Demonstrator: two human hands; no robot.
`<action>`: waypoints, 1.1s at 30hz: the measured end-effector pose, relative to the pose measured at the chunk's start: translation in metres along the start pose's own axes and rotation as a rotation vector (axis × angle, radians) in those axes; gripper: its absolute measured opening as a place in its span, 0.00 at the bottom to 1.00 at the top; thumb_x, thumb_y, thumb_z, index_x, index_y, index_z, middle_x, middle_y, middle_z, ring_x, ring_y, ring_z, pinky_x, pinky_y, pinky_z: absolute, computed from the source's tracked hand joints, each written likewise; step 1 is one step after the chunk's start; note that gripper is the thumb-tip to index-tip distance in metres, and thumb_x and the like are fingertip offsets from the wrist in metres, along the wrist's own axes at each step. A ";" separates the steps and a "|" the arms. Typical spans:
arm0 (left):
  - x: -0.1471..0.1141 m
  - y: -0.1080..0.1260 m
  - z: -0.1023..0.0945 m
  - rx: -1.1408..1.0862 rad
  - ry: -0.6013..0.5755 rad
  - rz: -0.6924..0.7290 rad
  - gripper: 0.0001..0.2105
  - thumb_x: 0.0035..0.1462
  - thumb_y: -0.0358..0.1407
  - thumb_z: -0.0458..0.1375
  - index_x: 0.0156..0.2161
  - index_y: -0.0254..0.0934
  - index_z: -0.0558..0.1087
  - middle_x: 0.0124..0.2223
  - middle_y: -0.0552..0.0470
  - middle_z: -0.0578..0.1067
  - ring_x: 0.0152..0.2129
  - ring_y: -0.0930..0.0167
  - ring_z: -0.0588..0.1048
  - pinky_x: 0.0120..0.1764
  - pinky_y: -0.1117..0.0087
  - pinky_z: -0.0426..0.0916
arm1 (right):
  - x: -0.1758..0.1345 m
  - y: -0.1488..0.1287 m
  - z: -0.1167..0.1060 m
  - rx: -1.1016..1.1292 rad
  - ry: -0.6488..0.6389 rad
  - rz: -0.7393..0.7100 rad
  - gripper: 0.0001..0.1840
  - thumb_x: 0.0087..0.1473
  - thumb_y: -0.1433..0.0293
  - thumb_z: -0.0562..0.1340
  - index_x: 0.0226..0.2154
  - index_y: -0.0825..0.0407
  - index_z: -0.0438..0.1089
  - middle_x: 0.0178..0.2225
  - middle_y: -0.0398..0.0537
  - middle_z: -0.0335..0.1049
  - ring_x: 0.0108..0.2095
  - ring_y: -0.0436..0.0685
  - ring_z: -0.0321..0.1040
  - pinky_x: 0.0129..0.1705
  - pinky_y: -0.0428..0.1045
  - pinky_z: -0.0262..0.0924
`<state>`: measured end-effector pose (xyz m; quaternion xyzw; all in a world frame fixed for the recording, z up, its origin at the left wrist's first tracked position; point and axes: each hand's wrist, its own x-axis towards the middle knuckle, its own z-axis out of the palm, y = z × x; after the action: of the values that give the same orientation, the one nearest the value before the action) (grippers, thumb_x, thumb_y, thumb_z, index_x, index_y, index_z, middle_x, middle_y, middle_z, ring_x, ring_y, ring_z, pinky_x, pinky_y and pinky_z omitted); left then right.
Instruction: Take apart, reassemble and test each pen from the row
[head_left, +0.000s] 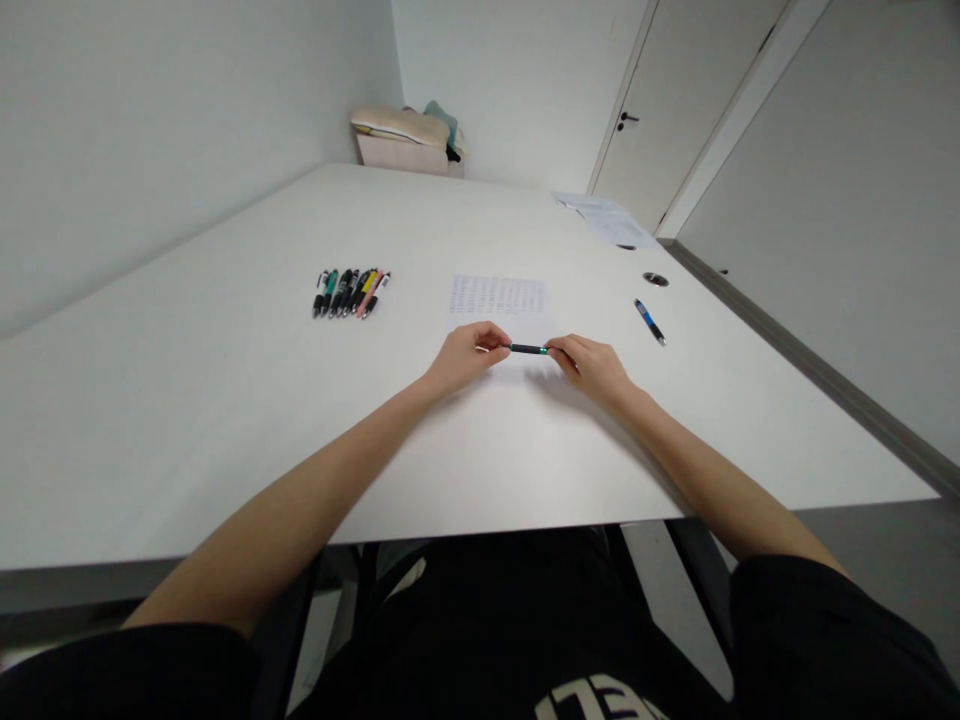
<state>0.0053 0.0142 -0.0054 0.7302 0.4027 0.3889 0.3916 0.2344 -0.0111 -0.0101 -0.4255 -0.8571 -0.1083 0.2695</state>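
A dark pen (529, 349) with green bits near its ends is held level between my two hands, above a sheet of paper (499, 296) with rows of print or writing. My left hand (471, 357) pinches its left end between thumb and fingers. At the other end, my right hand (589, 364) grips it with the fingertips. My fingers cover both tips of the pen. To the left, several pens (349, 293) in black, green, yellow and pink lie side by side in a row. A blue pen (649, 322) lies alone to the right.
The white table (247, 420) runs along the left wall. More printed papers (606, 220) lie at its far right, near a round cable hole (655, 280). Beyond the far edge stands a box (401, 153) with cloth or cushions on it. A door (675, 100) is at the back right.
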 end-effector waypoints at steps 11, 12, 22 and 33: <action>0.000 -0.002 0.002 -0.023 -0.028 -0.011 0.10 0.45 0.37 0.60 0.33 0.33 0.71 0.32 0.49 0.75 0.30 0.72 0.73 0.37 0.68 0.67 | -0.001 -0.004 -0.005 0.072 -0.050 0.027 0.12 0.53 0.66 0.57 0.41 0.51 0.62 0.38 0.49 0.69 0.29 0.50 0.67 0.26 0.45 0.58; 0.000 -0.003 0.002 -0.025 -0.027 -0.011 0.10 0.45 0.37 0.60 0.33 0.33 0.71 0.32 0.49 0.75 0.30 0.72 0.73 0.37 0.68 0.67 | -0.001 -0.003 -0.005 0.078 -0.047 0.018 0.10 0.53 0.68 0.57 0.40 0.51 0.62 0.38 0.48 0.69 0.29 0.50 0.67 0.26 0.45 0.58; 0.001 -0.007 0.002 -0.032 -0.008 -0.006 0.10 0.45 0.36 0.60 0.32 0.33 0.71 0.31 0.50 0.74 0.28 0.73 0.72 0.35 0.69 0.66 | -0.002 -0.001 -0.002 0.041 -0.024 -0.038 0.07 0.56 0.68 0.54 0.37 0.51 0.65 0.36 0.47 0.71 0.30 0.50 0.68 0.29 0.45 0.58; -0.001 -0.002 0.002 -0.036 -0.022 0.000 0.10 0.45 0.37 0.60 0.33 0.33 0.71 0.31 0.50 0.74 0.29 0.72 0.72 0.36 0.68 0.67 | -0.001 0.001 0.000 -0.093 -0.010 -0.074 0.13 0.59 0.68 0.50 0.37 0.54 0.69 0.30 0.48 0.73 0.29 0.51 0.68 0.30 0.46 0.56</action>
<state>0.0062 0.0140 -0.0084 0.7273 0.3912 0.3883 0.4090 0.2356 -0.0105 -0.0108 -0.4061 -0.8677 -0.1559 0.2407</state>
